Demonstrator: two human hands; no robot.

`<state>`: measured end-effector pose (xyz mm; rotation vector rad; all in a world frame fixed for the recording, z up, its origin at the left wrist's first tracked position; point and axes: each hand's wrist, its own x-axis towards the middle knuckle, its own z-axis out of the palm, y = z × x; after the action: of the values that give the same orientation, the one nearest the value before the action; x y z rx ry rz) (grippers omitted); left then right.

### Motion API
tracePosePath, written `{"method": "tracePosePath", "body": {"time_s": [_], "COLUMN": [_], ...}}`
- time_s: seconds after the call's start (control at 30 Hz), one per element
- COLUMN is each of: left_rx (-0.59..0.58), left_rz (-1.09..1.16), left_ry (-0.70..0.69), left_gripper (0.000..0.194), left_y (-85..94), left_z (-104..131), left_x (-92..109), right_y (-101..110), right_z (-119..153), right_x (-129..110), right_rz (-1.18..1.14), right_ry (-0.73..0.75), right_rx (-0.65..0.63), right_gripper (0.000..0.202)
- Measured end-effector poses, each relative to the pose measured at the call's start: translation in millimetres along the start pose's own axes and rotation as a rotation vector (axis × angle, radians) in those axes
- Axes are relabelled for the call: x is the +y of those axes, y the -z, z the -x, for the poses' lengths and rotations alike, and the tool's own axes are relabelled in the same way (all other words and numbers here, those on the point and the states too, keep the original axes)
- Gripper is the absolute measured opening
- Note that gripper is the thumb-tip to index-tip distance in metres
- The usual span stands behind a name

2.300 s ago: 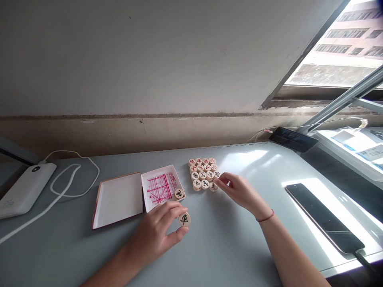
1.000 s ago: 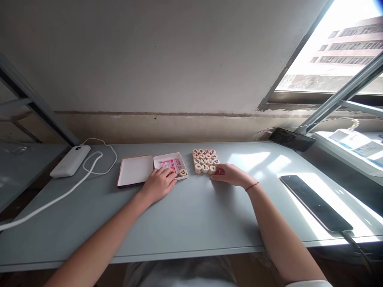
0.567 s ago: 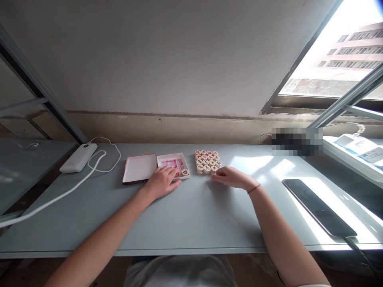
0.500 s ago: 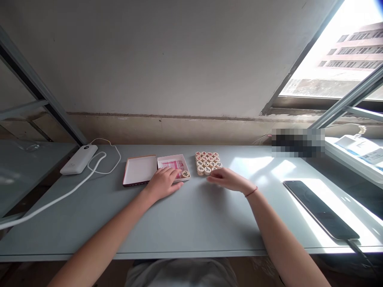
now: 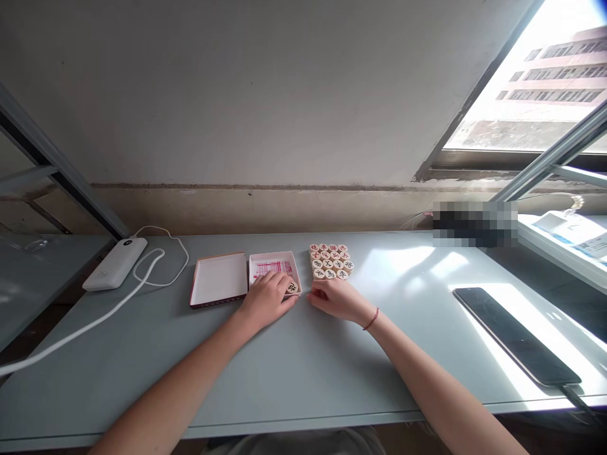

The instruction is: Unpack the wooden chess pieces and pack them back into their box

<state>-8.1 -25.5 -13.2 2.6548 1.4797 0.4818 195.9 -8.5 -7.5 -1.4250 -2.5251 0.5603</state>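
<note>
My left hand (image 5: pixel 267 297) reaches over the front wall of a small white box (image 5: pixel 298 268), fingers inside and thumb outside along the wall. A round xiangqi piece (image 5: pixel 293 287) with a dark character lies in the box's front right corner, beside my index finger. Several rows of stacked xiangqi pieces (image 5: pixel 333 256) stand to the right of the box, red characters at the back and black ones nearer. Just in front of this block is my right hand (image 5: pixel 334 298), its fingers curled together. Whatever may be between them is hidden.
Left of the box lies its open lid (image 5: pixel 222 278). A white power bank (image 5: pixel 115 265) with a white cable (image 5: pixel 95 327) is further left. A dark phone (image 5: pixel 516 335) rests in sunlight on the right of the grey table (image 5: pixel 303 379). Metal frames rise at both sides.
My right hand has moved left along the front of the stacked pieces, toward the box. My left hand stays at the box's front wall. The view has shifted slightly.
</note>
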Motion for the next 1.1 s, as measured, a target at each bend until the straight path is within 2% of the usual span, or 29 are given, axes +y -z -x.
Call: {"method": "tracePosePath", "body": {"time_s": [0.37, 0.6, 1.1], "left_rx": [0.064, 0.083, 0.065], "left_rz": [0.089, 0.283, 0.306], "left_ry": [-0.051, -0.096, -0.081], "left_gripper": [0.019, 0.025, 0.028], "left_y": [-1.3, -2.7, -1.6], "left_z": [1.2, 2.4, 3.3], "left_x": [1.8, 3.7, 4.6], "right_y": [-3.2, -3.8, -0.5], "right_z": [-1.0, 3.6, 10.2], "right_x": [-0.1, 0.5, -2.6], "right_rz": [0.033, 0.025, 0.036], "right_ry": [-0.008, 0.017, 0.065], "right_rx": [0.008, 0.011, 0.008], "right_gripper": [0.027, 0.024, 0.02]}}
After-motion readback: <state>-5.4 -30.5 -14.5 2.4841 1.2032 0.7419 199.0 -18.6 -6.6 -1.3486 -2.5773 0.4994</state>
